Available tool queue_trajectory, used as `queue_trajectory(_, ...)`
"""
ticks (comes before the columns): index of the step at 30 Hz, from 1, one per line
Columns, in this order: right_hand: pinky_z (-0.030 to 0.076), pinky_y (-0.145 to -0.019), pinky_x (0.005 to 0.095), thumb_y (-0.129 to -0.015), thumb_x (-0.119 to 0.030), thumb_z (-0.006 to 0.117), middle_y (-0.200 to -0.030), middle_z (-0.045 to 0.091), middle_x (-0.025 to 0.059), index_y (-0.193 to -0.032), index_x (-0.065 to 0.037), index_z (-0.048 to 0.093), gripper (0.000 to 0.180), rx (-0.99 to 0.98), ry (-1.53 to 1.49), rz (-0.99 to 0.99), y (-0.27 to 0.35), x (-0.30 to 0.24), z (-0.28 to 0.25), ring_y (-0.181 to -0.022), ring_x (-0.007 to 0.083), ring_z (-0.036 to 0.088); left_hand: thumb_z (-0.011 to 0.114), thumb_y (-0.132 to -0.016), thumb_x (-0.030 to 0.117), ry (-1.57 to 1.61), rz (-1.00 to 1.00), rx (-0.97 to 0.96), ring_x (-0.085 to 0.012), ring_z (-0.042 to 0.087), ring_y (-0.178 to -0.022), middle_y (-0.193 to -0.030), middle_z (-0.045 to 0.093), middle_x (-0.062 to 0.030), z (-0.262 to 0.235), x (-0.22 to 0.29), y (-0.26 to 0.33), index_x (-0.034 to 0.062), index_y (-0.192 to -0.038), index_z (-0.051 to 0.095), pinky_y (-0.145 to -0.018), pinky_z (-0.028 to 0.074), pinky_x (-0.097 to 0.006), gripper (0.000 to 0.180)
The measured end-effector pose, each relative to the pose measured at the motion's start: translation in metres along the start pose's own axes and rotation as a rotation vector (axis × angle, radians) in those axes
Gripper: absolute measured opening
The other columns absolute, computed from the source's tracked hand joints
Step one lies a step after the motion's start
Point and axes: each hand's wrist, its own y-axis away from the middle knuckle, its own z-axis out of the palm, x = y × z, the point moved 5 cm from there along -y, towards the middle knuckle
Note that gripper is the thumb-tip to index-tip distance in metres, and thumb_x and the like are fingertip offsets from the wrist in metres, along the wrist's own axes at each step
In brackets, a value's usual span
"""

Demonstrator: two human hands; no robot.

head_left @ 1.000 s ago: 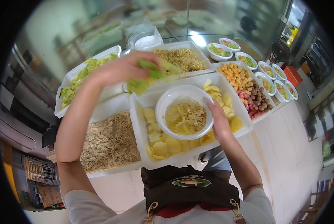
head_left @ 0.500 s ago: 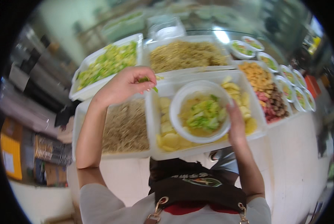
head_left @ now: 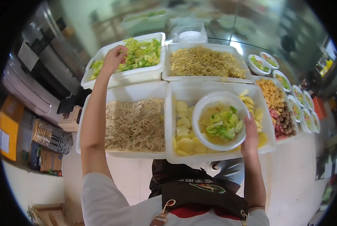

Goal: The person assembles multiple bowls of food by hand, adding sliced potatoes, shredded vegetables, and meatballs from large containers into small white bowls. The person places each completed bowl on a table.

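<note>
My right hand [head_left: 251, 137] grips the right rim of a round white plastic bowl [head_left: 197, 130], tilted slightly over the tray of potato slices. In the bowl, chopped green leaves [head_left: 224, 126] lie on top of pale yellow slices. My left hand [head_left: 116, 59] is raised over the far-left tray of chopped leafy greens [head_left: 144, 52]. Its fingers are curled together, and whatever is between them is too small to make out. Under my left forearm stands a tray of pale brown shredded strips [head_left: 136, 124]. Round potato slices [head_left: 185, 145] surround the bowl.
A tray of bean sprouts [head_left: 206, 62] stands at the back centre. On the right, a narrower tray holds yellow chunks [head_left: 271, 92], pink pieces and brown balls. Several filled white bowls [head_left: 259, 64] line the far right, and a clear plastic bag [head_left: 191, 34] lies behind the trays.
My left hand has moved away from the bowl, up and left over the leafy greens; the green scrap it held no longer shows. My right hand still holds the bowl. The view has shifted.
</note>
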Motion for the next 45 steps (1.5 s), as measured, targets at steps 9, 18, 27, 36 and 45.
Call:
queue_trajectory(9,0.032,-0.101,0.029,-0.095,-0.031,0.048,-0.121,0.054,0.0102,-0.127,0.001,0.048,0.045,0.036,0.032,-0.012,0.006,-0.018,0.009,-0.115,0.0177,0.046,0.068,-0.073,0.013,-0.986,0.053,-0.078,-0.0289,0.065,-0.087,-0.091,0.068,-0.0176,0.059,-0.065,-0.044,0.0021,-0.101,0.067,-0.074,0.051,-0.04,0.03)
queue_trajectory(18,0.033,-0.1,0.0284,-0.096,-0.028,0.048,-0.121,0.054,0.009,-0.13,0.003,0.046,0.046,0.004,-0.051,-0.011,0.005,-0.007,0.009,-0.114,0.0157,0.046,0.06,-0.08,0.001,0.153,0.027,-0.414,-0.0083,0.06,-0.072,-0.088,0.066,-0.003,0.116,0.144,0.046,0.0049,-0.109,0.062,-0.061,0.05,-0.022,0.029)
queue_trajectory(27,0.033,-0.102,0.031,-0.095,-0.03,0.048,-0.126,0.052,0.0117,-0.132,0.002,0.044,0.049,-0.02,0.059,-0.066,0.003,-0.011,0.014,-0.118,0.0185,0.045,0.057,-0.085,0.002,-0.145,0.582,-0.701,-0.0146,0.059,-0.093,-0.107,0.061,-0.0065,0.211,0.205,0.16,0.0048,-0.114,0.058,-0.075,0.049,-0.026,0.029)
queue_trajectory(36,0.031,-0.103,0.0296,-0.093,-0.031,0.053,-0.13,0.049,0.0126,-0.134,0.004,0.042,0.055,-0.071,-0.187,0.029,0.005,-0.003,0.009,-0.121,0.0187,0.043,0.067,-0.082,0.017,-0.788,-0.115,-0.365,-0.0289,0.061,-0.09,-0.105,0.061,-0.0149,0.002,0.011,0.176,0.0039,-0.103,0.059,-0.081,0.046,-0.038,0.026)
queue_trajectory(45,0.027,-0.106,0.031,-0.093,-0.033,0.053,-0.136,0.044,0.0147,-0.136,0.004,0.039,0.059,-0.043,-0.189,0.027,0.003,0.001,0.002,-0.127,0.0213,0.038,0.063,-0.069,0.003,-0.924,-0.09,-0.349,-0.045,0.056,-0.087,-0.093,0.059,-0.0276,0.003,-0.055,0.216,0.0036,-0.091,0.06,-0.078,0.048,-0.047,0.022)
